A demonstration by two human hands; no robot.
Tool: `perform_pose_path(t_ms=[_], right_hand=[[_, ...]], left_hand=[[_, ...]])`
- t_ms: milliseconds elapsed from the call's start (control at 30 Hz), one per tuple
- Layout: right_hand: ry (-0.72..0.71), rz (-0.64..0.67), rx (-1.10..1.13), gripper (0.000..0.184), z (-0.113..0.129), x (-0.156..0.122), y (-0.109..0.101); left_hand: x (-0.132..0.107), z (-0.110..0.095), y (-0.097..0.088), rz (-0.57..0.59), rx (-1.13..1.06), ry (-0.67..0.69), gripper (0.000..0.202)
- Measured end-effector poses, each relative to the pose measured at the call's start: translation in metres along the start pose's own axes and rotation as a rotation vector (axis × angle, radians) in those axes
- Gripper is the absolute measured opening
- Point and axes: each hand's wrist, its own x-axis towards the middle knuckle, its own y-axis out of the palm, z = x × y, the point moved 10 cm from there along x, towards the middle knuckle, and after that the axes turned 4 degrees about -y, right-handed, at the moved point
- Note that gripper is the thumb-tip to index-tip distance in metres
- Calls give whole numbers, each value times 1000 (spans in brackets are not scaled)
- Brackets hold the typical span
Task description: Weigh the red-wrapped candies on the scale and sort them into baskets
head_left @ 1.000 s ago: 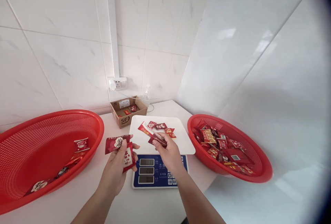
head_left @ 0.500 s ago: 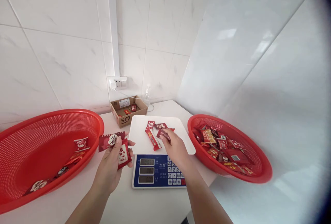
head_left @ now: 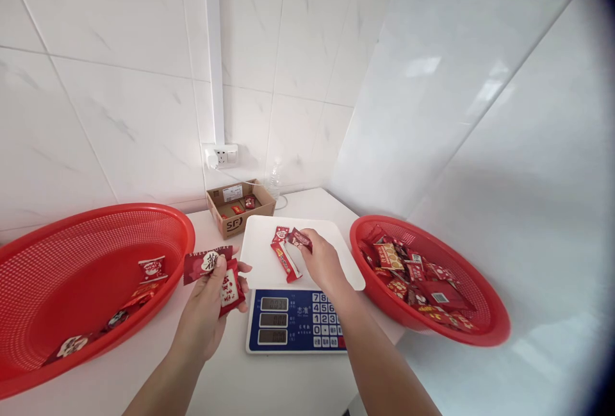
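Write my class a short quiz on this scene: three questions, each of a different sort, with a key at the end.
1. True or false: the left grip has nothing in it.
2. Where does the cardboard box stand?
A) On the white tray
B) On the table near the wall
C) On the keypad
3. Compare the left red basket with the right red basket: which looks fuller?

Key:
1. False; it holds wrapped packets.
2. B
3. The right one.
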Motion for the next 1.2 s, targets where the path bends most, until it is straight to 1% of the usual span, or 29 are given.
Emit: perform_pose_path(t_ms=[67, 167, 233, 333, 367, 467, 533, 600, 667, 733, 833, 900, 967, 1067, 1133, 1200], right_hand=[[17, -9, -9, 27, -4, -1, 0], [18, -18, -1, 23, -7, -2, 2], [-19, -42, -6, 23, -5, -2, 3], [-87, -61, -79, 25, 3, -2, 3], [-110, -39, -111, 24, 6, -2, 5], [-160, 90, -173, 23, 14, -4, 12], [-164, 121, -168, 27, 15, -7, 9], [-154, 80, -129, 29, 15, -11, -1], [-174, 63, -76, 26, 17, -18, -5], [-223, 124, -31, 27, 23, -26, 2], [-254, 257, -32, 31, 25, -35, 22], [-235, 293, -58, 32, 21, -35, 31], [-220, 285, -80, 33, 15, -31, 33], [-225, 214, -69, 32, 12, -25, 23], [-237, 117, -1, 31, 16, -25, 6], [-236, 4, 110, 29, 22, -33, -18]], left_hand=[[0, 1, 0, -5, -1, -1, 40], [1, 2, -2, -26, -1, -6, 45], [1, 3, -4, -42, 1, -10, 48], [1, 3, -4, -45, 4, -11, 51], [1, 3, -4, -45, 4, -11, 51], [1, 4, -4, -41, 4, -17, 51], [2, 4, -3, -35, 3, -18, 51], [3, 5, -4, -36, 1, -17, 51], [3, 5, -5, -36, -1, -13, 50], [4, 5, -5, -31, 1, -17, 47], [3, 6, -6, -35, 11, -24, 47], [3, 5, -6, -38, 11, -19, 49], [2, 5, -5, -32, 8, -16, 51], [3, 5, -2, -16, 13, -25, 50], [3, 6, -1, 0, 35, -25, 48], [3, 9, 1, 34, 114, -36, 44]])
